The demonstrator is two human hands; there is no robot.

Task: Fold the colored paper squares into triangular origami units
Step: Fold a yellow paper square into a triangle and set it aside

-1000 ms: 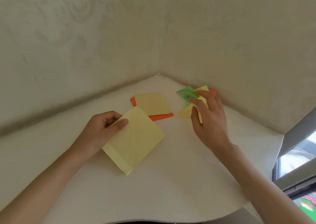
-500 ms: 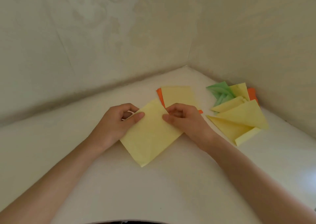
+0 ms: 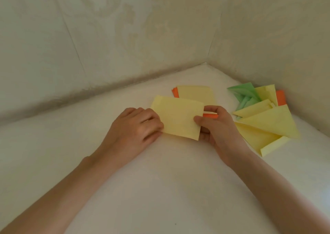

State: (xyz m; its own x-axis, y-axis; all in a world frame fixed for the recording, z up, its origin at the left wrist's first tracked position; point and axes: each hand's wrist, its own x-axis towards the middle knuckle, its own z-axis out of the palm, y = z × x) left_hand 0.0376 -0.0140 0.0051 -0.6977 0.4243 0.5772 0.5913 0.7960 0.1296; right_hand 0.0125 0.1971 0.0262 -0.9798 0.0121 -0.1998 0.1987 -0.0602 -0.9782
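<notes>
A yellow paper square (image 3: 178, 116) is held between both hands just above the white surface, tilted up toward me. My left hand (image 3: 135, 126) pinches its left lower edge with curled fingers. My right hand (image 3: 216, 126) pinches its right edge, thumb on the front and fingers behind. Behind it lies a small stack of flat squares, a yellow one (image 3: 196, 93) on top of an orange one (image 3: 175, 92). To the right sits a pile of folded triangular units: yellow ones (image 3: 271, 123), green ones (image 3: 244, 93) and an orange one (image 3: 280, 98).
The white surface (image 3: 160, 180) sits in a corner formed by two pale patterned walls (image 3: 125, 37). The folded pile lies close to the right wall.
My right hand left the folded pile and took hold of the yellow square's right edge. The square was turned from a diamond to a level position and lifted at its far edge.
</notes>
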